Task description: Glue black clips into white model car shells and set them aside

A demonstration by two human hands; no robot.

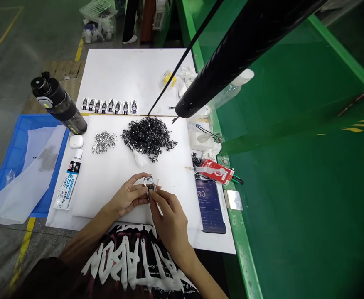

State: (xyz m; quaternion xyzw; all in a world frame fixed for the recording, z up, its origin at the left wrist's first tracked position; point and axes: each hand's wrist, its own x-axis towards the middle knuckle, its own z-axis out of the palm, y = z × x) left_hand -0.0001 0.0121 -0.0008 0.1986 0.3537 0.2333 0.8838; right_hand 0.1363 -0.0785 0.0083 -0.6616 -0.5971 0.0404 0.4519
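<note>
White board (107, 174) covers the low work surface, and I read it from the left edge across. A blue tray (4, 166) lies furthest left on the floor with clear plastic bags (29, 174) draped over it. Next come a dark bottle (59, 104) and a glue tube (68, 182) lying along the board's edge. Behind them a row of small finished pieces (109, 106) lines the far board, with a silver pile (103, 142) and a larger black pile (149, 136) in front of it.

Near the front edge, the left hand (127, 198) pinches a small metal piece (150, 182) between thumb and fingers, just above the board. The right hand (169, 218) meets it from the other side, fingertips drawn narrow against the piece (whether they grip a tiny part or a thin tool, I cannot tell).

To do this well, I judge the left grip should stay firm and low over the board. The right fingertips should work in small moves, so nothing slips towards the piles.

Just right of the hands lies a phone (210, 205), a red packet (217, 171) beyond it, then the green bench (294, 187).
</note>
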